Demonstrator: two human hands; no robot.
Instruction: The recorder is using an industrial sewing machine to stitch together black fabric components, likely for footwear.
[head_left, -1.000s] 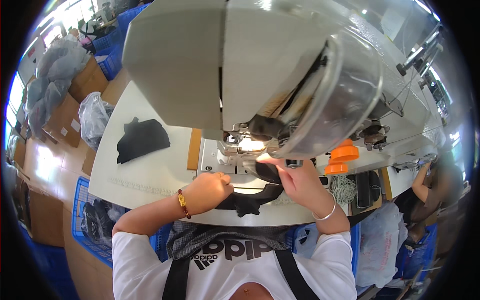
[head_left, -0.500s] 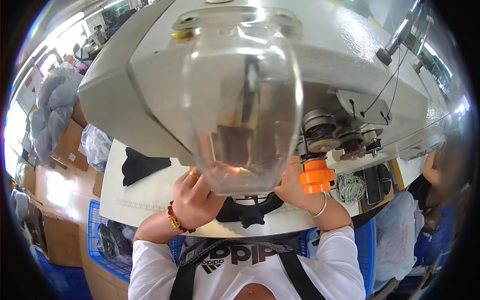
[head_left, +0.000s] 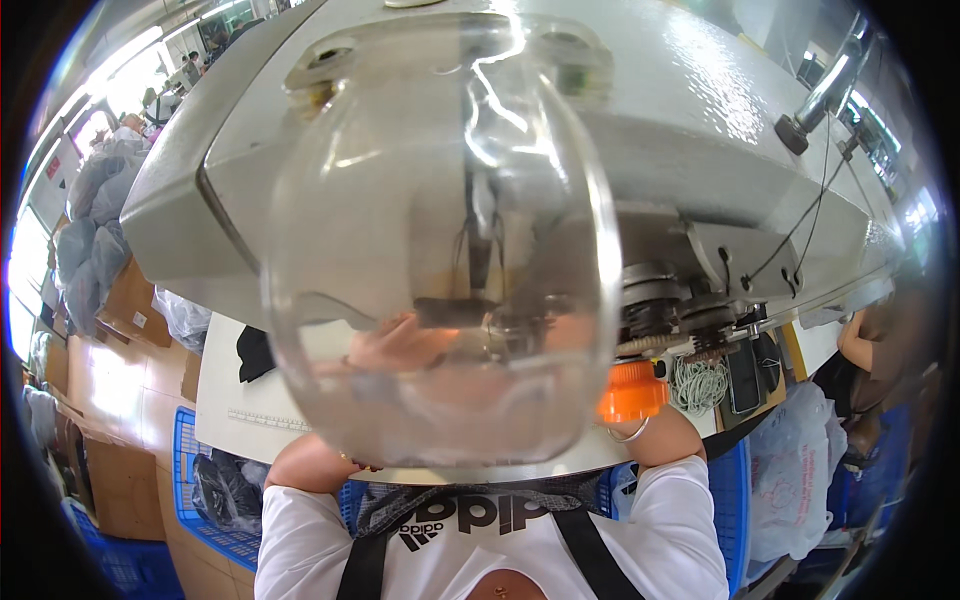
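The big grey-white metal sewing machine head (head_left: pixel 700 130) fills the upper frame, and a clear domed plastic guard (head_left: pixel 440 250) on its near end covers most of the working area. Both hands sit behind that dome, so they show only as warped shapes through the plastic.

The left hand (head_left: pixel 400 345) reads as a pinkish form at about 9 o'clock from the dome's centre, lying roughly level and reaching rightward toward the dark needle mechanism (head_left: pixel 500 325) seen through the plastic. Whether its fingers are clenched, loose or pinching anything cannot be told.

The right hand (head_left: pixel 570 335) is a blurred flesh tone at about 3 o'clock from that mechanism; its wrist, with a thin silver bangle (head_left: pixel 628 435), emerges at 5 o'clock below the dome, just under an orange plastic cap (head_left: pixel 632 390). Its grasp cannot be told either.

No workpiece shows clearly between the hands. A piece of black fabric (head_left: pixel 255 352) lies on the white table top (head_left: pixel 240 410) at 9 o'clock from the left hand, apart from it, so the left hand is the nearer one. A blue plastic crate (head_left: pixel 190 470) stands below the table edge at 7 o'clock.
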